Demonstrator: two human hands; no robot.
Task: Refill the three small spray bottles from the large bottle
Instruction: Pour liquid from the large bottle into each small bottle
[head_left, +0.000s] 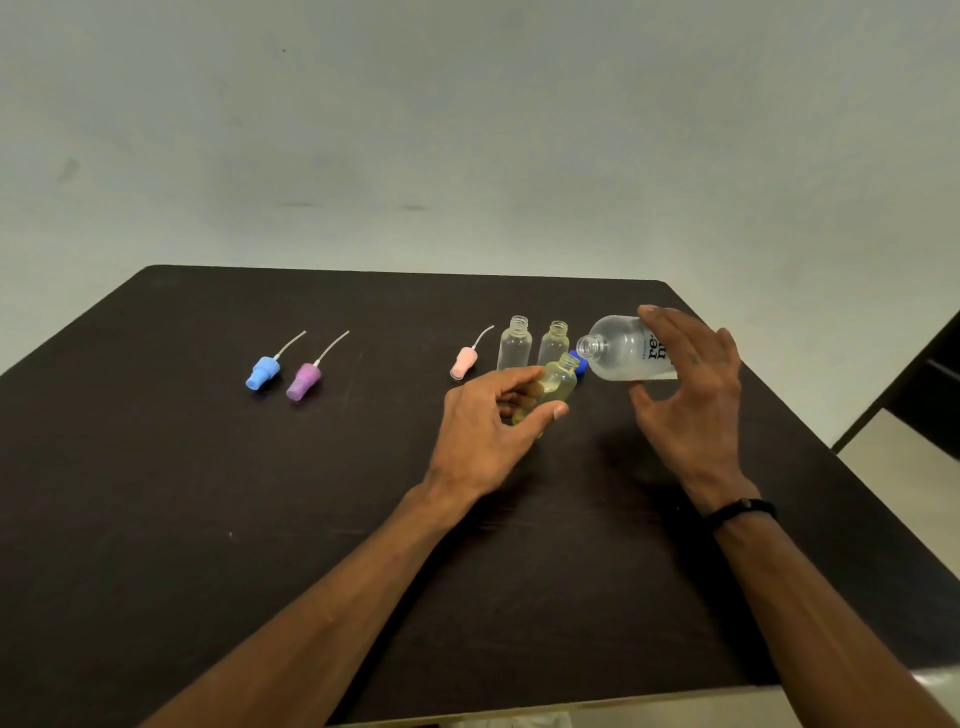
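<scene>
Tilting large bottle (631, 348) over small bottle (553, 384); both hands gripping.

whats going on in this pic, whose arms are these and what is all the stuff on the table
The camera sits on a person's head, looking down at their own bare arms. The left hand holds a small bottle of yellowish liquid in its grip, tilted. The right hand holds the large bottle, open mouth aimed at it. On the dark table two more small bottles stand uncapped beside a pink spray top. A blue spray top and a purple one lie further left.
</scene>
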